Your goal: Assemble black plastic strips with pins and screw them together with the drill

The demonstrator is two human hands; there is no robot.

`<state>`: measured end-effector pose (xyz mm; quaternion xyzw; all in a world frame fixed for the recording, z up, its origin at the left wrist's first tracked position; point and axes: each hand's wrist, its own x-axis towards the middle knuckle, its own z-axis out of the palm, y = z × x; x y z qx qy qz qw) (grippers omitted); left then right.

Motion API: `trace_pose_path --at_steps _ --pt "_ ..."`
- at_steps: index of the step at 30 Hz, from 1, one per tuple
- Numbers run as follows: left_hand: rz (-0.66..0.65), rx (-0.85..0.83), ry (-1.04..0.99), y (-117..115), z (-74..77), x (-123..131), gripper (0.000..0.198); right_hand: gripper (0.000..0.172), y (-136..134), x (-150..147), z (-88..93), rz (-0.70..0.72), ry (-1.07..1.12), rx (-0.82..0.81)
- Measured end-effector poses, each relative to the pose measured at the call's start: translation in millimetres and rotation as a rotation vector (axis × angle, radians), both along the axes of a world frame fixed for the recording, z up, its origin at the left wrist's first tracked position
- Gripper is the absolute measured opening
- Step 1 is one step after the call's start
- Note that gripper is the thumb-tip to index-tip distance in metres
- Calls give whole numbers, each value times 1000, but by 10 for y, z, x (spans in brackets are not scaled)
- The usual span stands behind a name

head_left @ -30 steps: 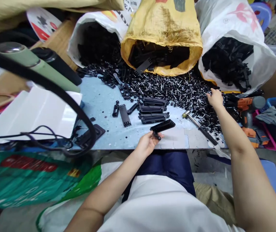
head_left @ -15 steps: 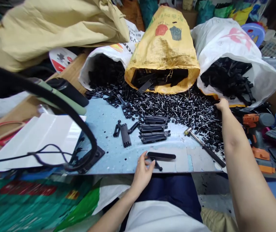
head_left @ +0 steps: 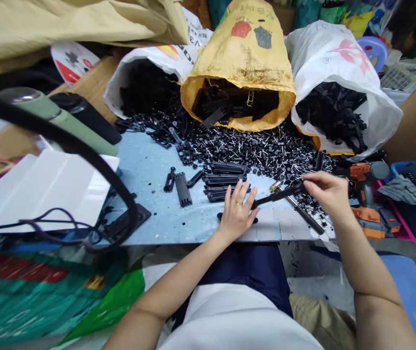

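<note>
My right hand (head_left: 329,195) pinches one end of a long, narrow black plastic part (head_left: 277,196), which slants down toward my left hand and crosses above the hammer (head_left: 309,217). Palm down, my left hand (head_left: 236,214) lies over the near edge of the table with its fingers spread. Black pieces are mostly hidden under it, and whether it touches the long part's far end is unclear. Just beyond its fingertips are several stacked black folded pieces (head_left: 228,168). Left of these sits a flat slotted black plate (head_left: 183,189) between small black links.
A heap of small black-headed pins (head_left: 244,146) covers the back of the table. Behind it lie a yellow sack (head_left: 240,58) and white sacks (head_left: 339,53) holding black parts. An orange drill (head_left: 361,172) stands right; a black curved cable or arm (head_left: 95,165) crosses the left.
My right hand has come back from the right white sack's mouth with a long black part. My left hand has moved forward and spread over the black pieces. The view has shifted slightly.
</note>
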<state>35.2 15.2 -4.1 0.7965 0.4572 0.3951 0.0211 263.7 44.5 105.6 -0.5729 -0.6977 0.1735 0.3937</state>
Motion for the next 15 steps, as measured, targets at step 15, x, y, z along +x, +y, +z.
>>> trace_pose_path --at_steps 15 --pt "-311 -579 491 -64 -122 -120 31 39 -541 -188 -758 544 -704 -264"
